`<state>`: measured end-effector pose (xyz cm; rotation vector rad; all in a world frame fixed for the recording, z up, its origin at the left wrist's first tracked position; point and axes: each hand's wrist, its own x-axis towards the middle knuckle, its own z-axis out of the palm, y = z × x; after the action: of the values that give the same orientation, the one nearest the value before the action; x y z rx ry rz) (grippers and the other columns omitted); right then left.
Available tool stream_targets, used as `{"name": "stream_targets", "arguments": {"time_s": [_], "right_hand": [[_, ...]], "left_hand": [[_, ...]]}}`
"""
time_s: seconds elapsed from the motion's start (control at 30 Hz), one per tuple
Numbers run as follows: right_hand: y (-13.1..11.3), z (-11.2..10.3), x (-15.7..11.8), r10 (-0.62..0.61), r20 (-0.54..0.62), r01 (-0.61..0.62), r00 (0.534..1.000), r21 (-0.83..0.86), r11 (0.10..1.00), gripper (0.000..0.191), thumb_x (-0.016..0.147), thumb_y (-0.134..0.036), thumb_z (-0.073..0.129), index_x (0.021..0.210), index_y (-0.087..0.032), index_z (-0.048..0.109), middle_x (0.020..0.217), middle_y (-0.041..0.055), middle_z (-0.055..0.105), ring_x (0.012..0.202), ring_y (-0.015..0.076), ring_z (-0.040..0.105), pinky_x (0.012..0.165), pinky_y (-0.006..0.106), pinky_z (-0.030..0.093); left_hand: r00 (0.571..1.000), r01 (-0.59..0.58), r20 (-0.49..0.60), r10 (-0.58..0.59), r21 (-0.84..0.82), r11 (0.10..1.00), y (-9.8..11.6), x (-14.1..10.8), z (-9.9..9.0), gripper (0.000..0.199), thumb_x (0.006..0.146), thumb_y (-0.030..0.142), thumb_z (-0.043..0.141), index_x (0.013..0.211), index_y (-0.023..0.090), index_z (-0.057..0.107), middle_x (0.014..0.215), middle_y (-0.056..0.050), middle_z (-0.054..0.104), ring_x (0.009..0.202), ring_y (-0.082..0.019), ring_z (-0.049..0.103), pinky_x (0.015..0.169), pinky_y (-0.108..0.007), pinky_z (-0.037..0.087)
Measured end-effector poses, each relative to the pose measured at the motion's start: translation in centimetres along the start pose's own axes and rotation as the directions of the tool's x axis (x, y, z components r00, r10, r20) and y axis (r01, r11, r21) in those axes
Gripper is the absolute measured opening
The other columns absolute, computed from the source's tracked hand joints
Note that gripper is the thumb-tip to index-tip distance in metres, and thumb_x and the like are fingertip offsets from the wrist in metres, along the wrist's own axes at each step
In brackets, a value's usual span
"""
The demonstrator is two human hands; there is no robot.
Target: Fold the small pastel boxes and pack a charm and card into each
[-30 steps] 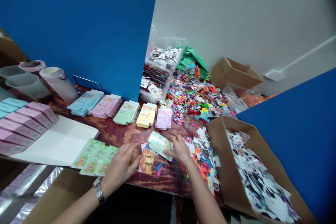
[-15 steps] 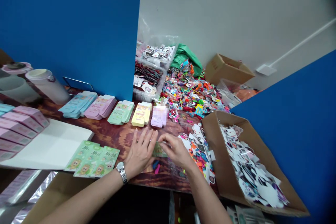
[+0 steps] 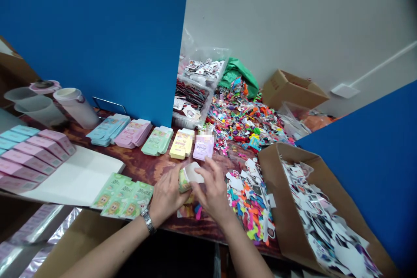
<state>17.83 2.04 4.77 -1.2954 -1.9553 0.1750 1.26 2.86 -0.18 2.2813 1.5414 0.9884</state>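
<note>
The left hand [image 3: 167, 195] and right hand [image 3: 212, 193] grasp a small green-and-white folded paperboard carton [image 3: 189, 177] with curled fingers, above a glossy reddish-brown wooden tabletop [image 3: 140, 173]. Flat green printed cartons [image 3: 122, 195] lie just beside the left hand.

This is a small packing room, with stacks of flat paper boxes [image 3: 158, 140] on a wooden tabletop [image 3: 143, 169] and a big cardboard box [image 3: 280, 208] full of paper cutouts [image 3: 325, 230]

Flattened carton stacks [image 3: 158, 141] line the desk's [image 3: 140, 171] back edge, with a board [image 3: 78, 178] at its left end. A cardboard box [image 3: 276, 191] of paper cut-outs [image 3: 321, 221] sits at the right, and plastic bins [image 3: 195, 100] stand behind.
</note>
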Motion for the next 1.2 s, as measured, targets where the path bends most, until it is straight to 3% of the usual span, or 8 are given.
{"name": "stream_targets", "arguments": {"time_s": [0.2,0.4,0.57,0.63,0.77,0.93,1.03,1.2], "right_hand": [[-0.9,0.1,-1.5,0.011,0.167,-0.041,0.986,0.178,0.983,0.022,0.092,-0.023,0.058,0.113,-0.025,0.065,0.147,0.0107,0.041,0.133,0.0273,0.046,0.105,0.044,0.046],[-0.7,0.5,-2.1,-0.014,-0.099,0.021,0.995,0.067,0.998,0.031,0.090,-0.018,0.058,0.120,-0.024,0.061,0.141,0.0146,0.049,0.126,0.0285,0.054,0.100,0.047,0.050],[-1.6,1.2,-2.7,0.006,0.023,-0.009,1.000,0.147,0.989,0.028,0.093,-0.019,0.053,0.117,-0.025,0.066,0.130,0.0125,0.060,0.119,0.0276,0.059,0.096,0.045,0.052],[-2.0,1.3,-2.6,0.158,0.064,-0.170,0.985,0.306,0.937,0.031,0.097,-0.023,0.047,0.125,-0.026,0.061,0.124,0.0098,0.064,0.113,0.0233,0.063,0.093,0.040,0.054],[-2.2,1.7,-1.8,0.471,0.079,-0.433,0.879,0.548,0.716,0.035,0.100,-0.032,0.042,0.130,-0.024,0.056,0.126,0.0085,0.064,0.111,0.0215,0.064,0.092,0.036,0.054],[-1.8,1.8,-0.7,0.498,0.286,-0.542,0.819,0.672,0.505,0.022,0.092,-0.031,0.055,0.104,-0.020,0.069,0.100,0.0063,0.073,0.089,0.0208,0.069,0.078,0.034,0.058],[-2.2,1.1,-0.1,0.461,0.258,-0.522,0.849,0.548,0.654,0.018,0.084,-0.022,0.061,0.099,-0.020,0.072,0.095,0.0052,0.073,0.087,0.0203,0.069,0.078,0.034,0.057],[-3.6,0.5,-0.3,0.294,0.106,-0.312,0.950,0.348,0.884,0.028,0.089,-0.015,0.055,0.109,-0.024,0.073,0.105,0.0065,0.072,0.097,0.0203,0.068,0.087,0.034,0.056]], "left_hand": [[0.996,-0.001,0.088,0.014,-0.151,0.989,0.6,-0.2,-1.1,0.077,0.084,0.022,0.057,0.150,0.023,0.019,0.137,-0.014,0.055,0.115,-0.025,0.063,0.085,-0.035,0.056],[0.999,-0.010,0.049,0.020,-0.202,0.979,0.5,-0.6,-1.6,0.065,0.083,0.030,0.065,0.138,0.024,0.032,0.129,-0.012,0.058,0.107,-0.024,0.065,0.083,-0.036,0.057],[0.998,-0.031,0.056,0.041,-0.173,0.984,0.4,-0.9,-1.9,0.053,0.084,0.024,0.060,0.131,0.026,0.036,0.120,-0.010,0.059,0.097,-0.021,0.067,0.076,-0.032,0.056],[0.994,-0.058,0.084,0.069,-0.128,0.990,0.4,-1.0,-2.0,0.048,0.085,0.027,0.060,0.128,0.025,0.039,0.116,-0.010,0.059,0.094,-0.022,0.066,0.075,-0.033,0.056],[0.989,-0.127,0.068,0.129,-0.029,0.991,0.4,-1.0,-2.0,0.045,0.087,0.035,0.061,0.125,0.022,0.041,0.115,-0.013,0.058,0.094,-0.026,0.065,0.072,-0.036,0.056],[0.990,-0.127,0.060,0.128,-0.020,0.992,0.4,-1.1,-1.9,0.078,0.089,0.035,0.060,0.149,0.016,0.015,0.122,-0.018,0.057,0.105,-0.029,0.062,0.081,-0.038,0.055],[0.993,-0.062,0.103,0.060,0.017,0.998,0.6,-1.3,-2.0,0.093,0.086,0.032,0.061,0.153,0.013,0.000,0.124,-0.020,0.057,0.106,-0.030,0.063,0.081,-0.039,0.055],[0.990,-0.011,0.144,-0.014,0.169,0.986,1.1,-1.1,-2.4,0.105,0.081,0.027,0.062,0.152,0.007,-0.012,0.113,-0.019,0.058,0.093,-0.031,0.064,0.072,-0.038,0.056]]}}
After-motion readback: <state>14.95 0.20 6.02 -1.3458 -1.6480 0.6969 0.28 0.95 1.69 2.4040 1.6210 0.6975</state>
